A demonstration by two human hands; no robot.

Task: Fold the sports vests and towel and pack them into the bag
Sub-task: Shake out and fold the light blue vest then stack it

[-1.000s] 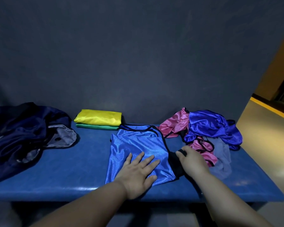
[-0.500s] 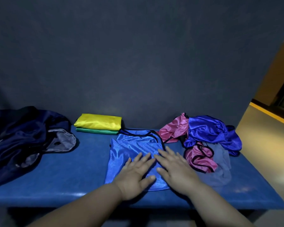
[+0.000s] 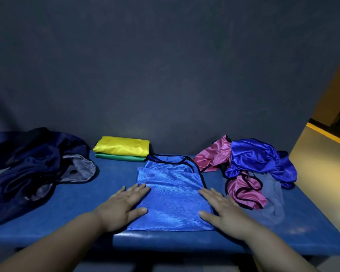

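A shiny blue vest [image 3: 171,195] with black trim lies flat and folded lengthwise in the middle of the blue bench [image 3: 110,183]. My left hand [image 3: 124,205] presses flat on its left edge with straight fingers. My right hand [image 3: 220,209] presses flat on its right edge. A folded yellow vest [image 3: 122,145] sits on a folded green vest [image 3: 124,157] at the back. A dark navy bag [image 3: 28,173] with a grey lining lies open at the left.
At the right lies a crumpled heap: a pink vest [image 3: 245,190], a royal blue vest [image 3: 257,160] and a pale grey-blue cloth [image 3: 273,193]. A dark wall stands right behind the bench. The bench's front edge runs just under my wrists.
My right hand let go of the vest's black-trimmed side after folding it over. Both hands then slid apart from the vest's middle to its left and right edges.
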